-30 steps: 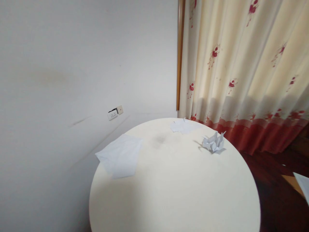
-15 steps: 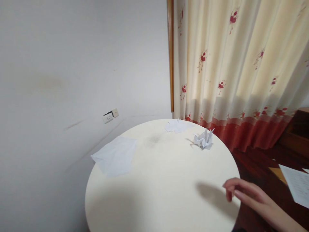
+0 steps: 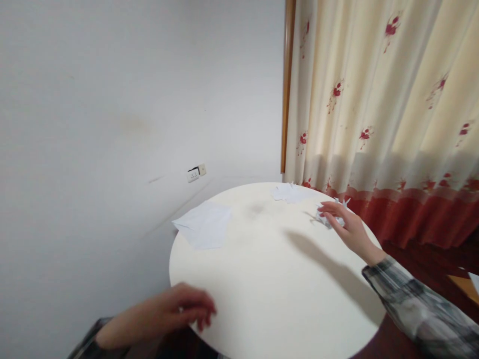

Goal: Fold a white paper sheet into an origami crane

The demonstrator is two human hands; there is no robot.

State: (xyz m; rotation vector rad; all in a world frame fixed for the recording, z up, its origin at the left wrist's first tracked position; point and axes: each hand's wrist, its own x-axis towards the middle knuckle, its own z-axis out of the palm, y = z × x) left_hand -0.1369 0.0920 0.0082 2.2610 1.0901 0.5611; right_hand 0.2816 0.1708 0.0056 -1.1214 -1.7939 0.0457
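Observation:
My right hand [image 3: 342, 225] reaches over the far right of a round white table [image 3: 262, 279]. Its fingers are stretched out with the thumb apart. Just behind it and partly hidden lies a small heap of folded white paper [image 3: 331, 219] with pointed tips, like paper cranes; whether the fingers touch it I cannot tell. My left hand [image 3: 187, 306] hovers over the near left edge, slightly blurred, loosely curled with a gap between thumb and fingers and nothing visible in it. A flat white paper sheet [image 3: 205, 227] overhangs the left rim.
More white paper [image 3: 288, 193] lies at the table's far edge. A wall with a socket [image 3: 193, 175] rises behind on the left. A floral curtain [image 3: 355, 99] with a red hem hangs behind on the right. An orange-brown surface [image 3: 466, 288] shows at the lower right.
My right hand has moved forward from the table's right edge to the folded paper. My left hand has come into view at lower left. The view has turned left.

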